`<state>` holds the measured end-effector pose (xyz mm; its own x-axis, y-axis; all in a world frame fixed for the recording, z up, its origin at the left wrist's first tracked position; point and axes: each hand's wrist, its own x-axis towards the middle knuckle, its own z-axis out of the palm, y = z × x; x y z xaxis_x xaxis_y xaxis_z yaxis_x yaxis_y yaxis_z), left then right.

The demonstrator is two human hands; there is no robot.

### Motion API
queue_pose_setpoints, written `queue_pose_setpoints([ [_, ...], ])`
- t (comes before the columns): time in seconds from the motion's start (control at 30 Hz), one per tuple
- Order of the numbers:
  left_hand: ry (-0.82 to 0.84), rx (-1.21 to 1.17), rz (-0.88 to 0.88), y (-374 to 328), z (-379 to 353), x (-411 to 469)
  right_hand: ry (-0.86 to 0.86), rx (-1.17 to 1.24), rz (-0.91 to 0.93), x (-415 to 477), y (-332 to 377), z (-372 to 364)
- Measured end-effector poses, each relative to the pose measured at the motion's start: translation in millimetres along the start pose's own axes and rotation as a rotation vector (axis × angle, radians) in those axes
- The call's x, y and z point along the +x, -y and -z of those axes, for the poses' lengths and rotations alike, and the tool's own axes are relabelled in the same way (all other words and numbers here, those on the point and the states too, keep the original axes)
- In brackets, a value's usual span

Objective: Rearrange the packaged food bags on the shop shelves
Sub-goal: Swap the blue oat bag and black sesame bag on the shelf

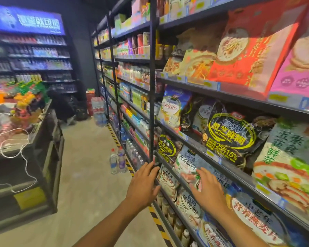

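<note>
Packaged food bags fill the dark metal shelves on my right. A pale blue and white bag [185,162] leans on a lower shelf beside a small black sesame bag [166,148]. My right hand [208,188] lies flat against the pale bag's lower front, fingers spread and straight. My left hand [144,183] is stretched out with straight fingers, its tips at the black shelf upright [152,86] and just left of a white round-label bag [168,177]. A large black sesame bag [228,136] stands one shelf higher. Neither hand grips anything.
Two water bottles [117,160] stand on the floor by the yellow-black hazard strip [155,216]. A dark counter [37,157] with goods and a white cord is on the left. A person [62,106] crouches at the aisle's far end near stacked bottle packs [98,107].
</note>
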<state>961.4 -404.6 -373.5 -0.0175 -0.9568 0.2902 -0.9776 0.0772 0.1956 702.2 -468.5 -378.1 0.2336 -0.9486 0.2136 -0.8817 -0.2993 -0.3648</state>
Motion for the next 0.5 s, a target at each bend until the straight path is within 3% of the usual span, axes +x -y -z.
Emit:
queue_pose_setpoints([
  [0.5,-0.048,-0.129,-0.031,74.9,-35.4,216.6,-0.049,0.061,-0.011,205.5,11.6,-19.8],
])
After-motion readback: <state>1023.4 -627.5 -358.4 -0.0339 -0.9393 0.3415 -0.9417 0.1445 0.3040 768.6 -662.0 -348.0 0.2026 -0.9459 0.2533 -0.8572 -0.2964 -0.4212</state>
